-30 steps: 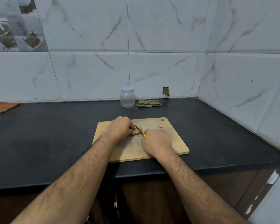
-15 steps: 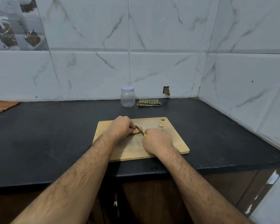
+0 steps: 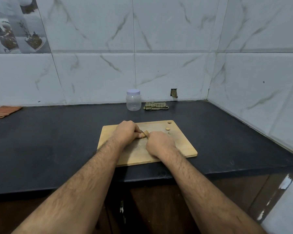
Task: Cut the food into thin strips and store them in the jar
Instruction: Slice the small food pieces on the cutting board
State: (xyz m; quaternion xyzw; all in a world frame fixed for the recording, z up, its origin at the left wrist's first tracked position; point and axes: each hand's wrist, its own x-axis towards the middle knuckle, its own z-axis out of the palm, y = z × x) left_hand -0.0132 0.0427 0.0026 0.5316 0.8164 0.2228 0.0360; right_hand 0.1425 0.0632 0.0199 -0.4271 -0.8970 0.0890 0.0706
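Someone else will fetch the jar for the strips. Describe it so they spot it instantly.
Follow the black counter to the back marble wall. The jar stands there, beyond the wooden cutting board, just left of a folded green checked cloth. It is the only clear plastic container, with a pale lid on.

Two bare forearms come in from the bottom edge, both covered in dark hair down to the wrists. No sleeves, watch, bands or rings show on them. The left hand (image 3: 125, 131) and right hand (image 3: 160, 143) are gloveless, knuckles rounded, seen from the back.
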